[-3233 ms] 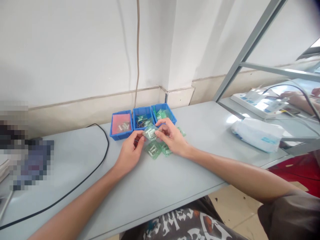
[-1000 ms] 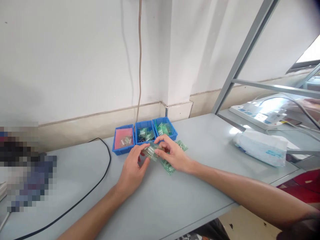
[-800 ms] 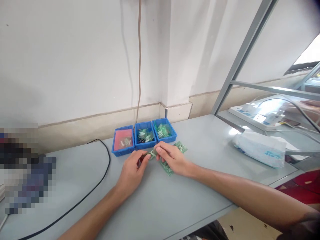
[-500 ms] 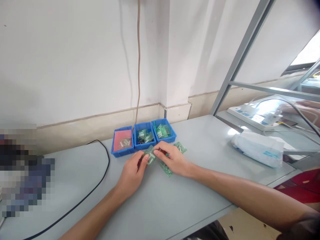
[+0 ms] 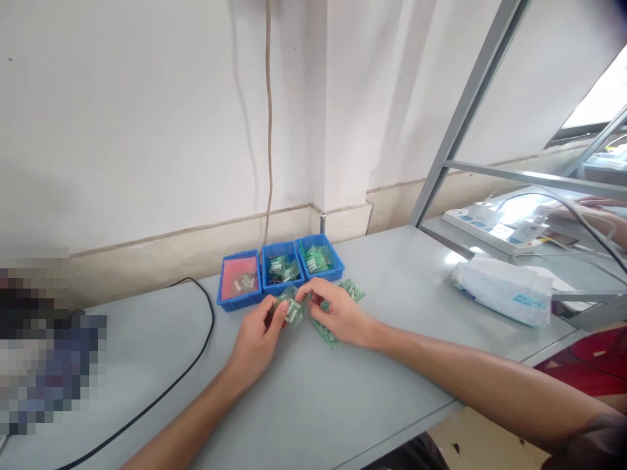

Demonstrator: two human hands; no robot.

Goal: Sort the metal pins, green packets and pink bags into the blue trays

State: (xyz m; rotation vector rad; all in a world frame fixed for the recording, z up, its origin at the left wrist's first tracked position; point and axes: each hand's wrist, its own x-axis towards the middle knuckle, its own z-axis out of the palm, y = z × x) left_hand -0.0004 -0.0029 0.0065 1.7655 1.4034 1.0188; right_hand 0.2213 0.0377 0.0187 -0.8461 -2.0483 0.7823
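Note:
My left hand (image 5: pixel 258 336) and my right hand (image 5: pixel 339 314) pinch the same small green circuit board (image 5: pixel 292 309) between their fingertips, just above the grey table (image 5: pixel 313 398). More green boards (image 5: pixel 327 334) lie on the table under and beside my right hand, one (image 5: pixel 353 288) further back. Right behind my hands stand three small blue bins: the left one (image 5: pixel 240 281) has a pink lining and a few parts, the middle one (image 5: pixel 279 269) holds dark and green parts, the right one (image 5: pixel 319 257) holds green boards.
A black cable (image 5: pixel 161 386) loops across the left of the table. A white wrapped packet (image 5: pixel 500 288) lies at the right edge. A grey metal frame (image 5: pixel 460 114) rises at the right; beyond it a power strip (image 5: pixel 494 228) and another person's hand (image 5: pixel 600 212).
Both hands have lowered the green board a little towards the table and turned it between the fingertips. The camera has drifted slightly; the bins have stayed put.

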